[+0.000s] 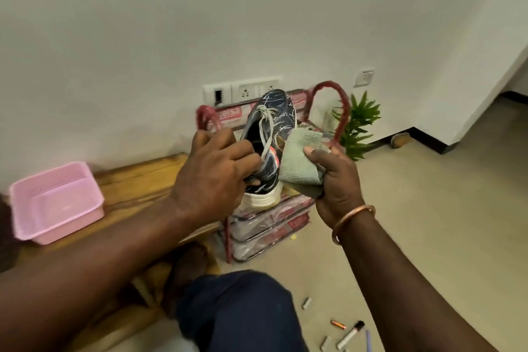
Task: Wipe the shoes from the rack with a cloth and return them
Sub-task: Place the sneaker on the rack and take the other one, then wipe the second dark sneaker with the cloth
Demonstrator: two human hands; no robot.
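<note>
gripping shoe (271, 134), cloth (300, 160) under right fingers (314, 151)

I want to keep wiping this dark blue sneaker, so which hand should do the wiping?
Right hand: it already holds the green cloth against the dark blue sneaker, while the left hand grips it.

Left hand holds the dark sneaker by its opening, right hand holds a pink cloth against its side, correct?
Not quite: the cloth is pale green, not pink. The head view shows the left hand gripping the dark sneaker at its opening and the right hand pressing the cloth to its side.
</note>
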